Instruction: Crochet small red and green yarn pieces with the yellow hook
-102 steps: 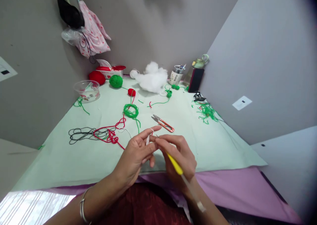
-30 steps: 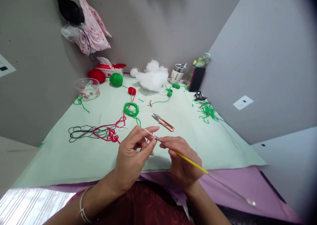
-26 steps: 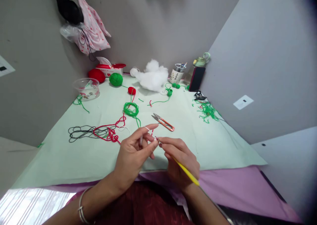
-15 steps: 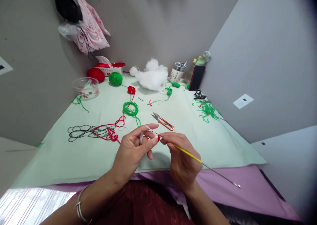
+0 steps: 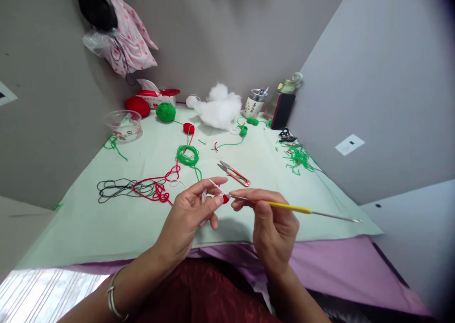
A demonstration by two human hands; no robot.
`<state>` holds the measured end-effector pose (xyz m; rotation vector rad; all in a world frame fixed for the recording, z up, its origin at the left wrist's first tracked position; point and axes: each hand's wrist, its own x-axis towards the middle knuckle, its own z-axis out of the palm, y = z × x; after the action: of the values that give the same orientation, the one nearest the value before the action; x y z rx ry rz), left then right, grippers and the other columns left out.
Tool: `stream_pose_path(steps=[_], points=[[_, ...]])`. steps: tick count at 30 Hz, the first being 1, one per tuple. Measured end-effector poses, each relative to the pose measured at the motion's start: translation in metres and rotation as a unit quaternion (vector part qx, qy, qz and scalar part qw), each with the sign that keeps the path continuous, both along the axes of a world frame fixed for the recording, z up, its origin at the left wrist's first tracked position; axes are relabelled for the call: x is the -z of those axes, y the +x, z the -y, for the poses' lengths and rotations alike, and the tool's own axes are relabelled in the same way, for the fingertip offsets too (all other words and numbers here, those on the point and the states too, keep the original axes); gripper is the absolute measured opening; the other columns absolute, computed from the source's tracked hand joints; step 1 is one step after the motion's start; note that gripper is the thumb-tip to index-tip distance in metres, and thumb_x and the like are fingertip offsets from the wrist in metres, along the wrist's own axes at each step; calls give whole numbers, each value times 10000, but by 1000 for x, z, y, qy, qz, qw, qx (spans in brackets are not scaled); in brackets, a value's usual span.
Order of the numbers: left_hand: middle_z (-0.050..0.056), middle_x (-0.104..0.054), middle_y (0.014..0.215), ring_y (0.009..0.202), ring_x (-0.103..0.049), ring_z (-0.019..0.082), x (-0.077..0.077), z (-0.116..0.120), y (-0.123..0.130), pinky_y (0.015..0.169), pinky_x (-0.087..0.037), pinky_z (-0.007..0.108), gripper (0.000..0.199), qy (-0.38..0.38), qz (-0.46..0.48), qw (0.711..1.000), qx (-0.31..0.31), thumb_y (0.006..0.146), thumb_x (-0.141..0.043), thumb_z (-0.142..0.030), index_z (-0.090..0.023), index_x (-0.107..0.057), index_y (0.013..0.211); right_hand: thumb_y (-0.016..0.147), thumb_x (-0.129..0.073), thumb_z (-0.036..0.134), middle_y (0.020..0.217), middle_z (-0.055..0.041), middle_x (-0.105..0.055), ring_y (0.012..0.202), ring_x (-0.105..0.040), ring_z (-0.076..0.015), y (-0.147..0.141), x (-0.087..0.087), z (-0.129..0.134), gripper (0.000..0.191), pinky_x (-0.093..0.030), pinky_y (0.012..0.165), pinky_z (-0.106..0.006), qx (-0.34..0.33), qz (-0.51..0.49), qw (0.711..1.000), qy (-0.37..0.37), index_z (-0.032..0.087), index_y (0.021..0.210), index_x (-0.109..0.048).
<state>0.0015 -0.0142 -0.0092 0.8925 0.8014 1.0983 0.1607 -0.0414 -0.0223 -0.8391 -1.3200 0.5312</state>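
Pinched between the thumb and fingers of my left hand (image 5: 190, 209) is a small red and white crochet piece (image 5: 225, 198). White yarn (image 5: 215, 185) runs from it up over my raised index finger and round the other fingers. My right hand (image 5: 275, 223) grips a crochet hook (image 5: 289, 207) with a yellow handle and metal ends. The hook's left end reaches the crochet piece; its other end points right, over the table. Whether the tip sits inside a stitch is too small to tell. Just beyond my hands lie orange thread snips (image 5: 239, 175).
Tangled red yarn (image 5: 161, 192) and black cord (image 5: 113, 190) lie at left, a green yarn coil (image 5: 187, 156) behind. Farther back are a clear tub (image 5: 124, 126), yarn balls, white stuffing (image 5: 218, 109), a pen holder (image 5: 254, 104) and a phone (image 5: 283, 112). Green scraps (image 5: 298, 159) lie right.
My right hand has turned and shifted slightly right, so the crochet hook now lies nearer level, its far end raised and farther right. My left hand has barely moved.
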Motion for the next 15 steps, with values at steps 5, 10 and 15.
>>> stream_pose_path(steps=[5,10,15], points=[[-12,-686,940,483,-552,8,-1,-1,1,456,-357,165,277,11,-6,1000,-9,837,-883,-336,-301,-852,1110,1075,-552,190,999,-43,-812,779,-752,-151,2,-3,-3,211,-650,732,-317,-20,9,1000,-3,232,1070,-759],[-23,-714,898,507,-596,22,1,-1,0,496,-403,162,239,42,-36,998,-17,860,-862,-312,-305,-848,1099,1064,-534,147,989,-54,-810,819,-766,-171,3,-6,-3,228,-664,740,-338,-11,59,998,34,230,1088,-744],[-24,-707,796,521,-574,68,-2,3,2,517,-487,200,213,80,-94,989,-81,827,-866,-257,-234,-842,1038,1031,-551,93,1073,-105,-821,963,-796,-218,4,-1,4,269,-683,786,-365,30,189,975,111,226,1179,-731]])
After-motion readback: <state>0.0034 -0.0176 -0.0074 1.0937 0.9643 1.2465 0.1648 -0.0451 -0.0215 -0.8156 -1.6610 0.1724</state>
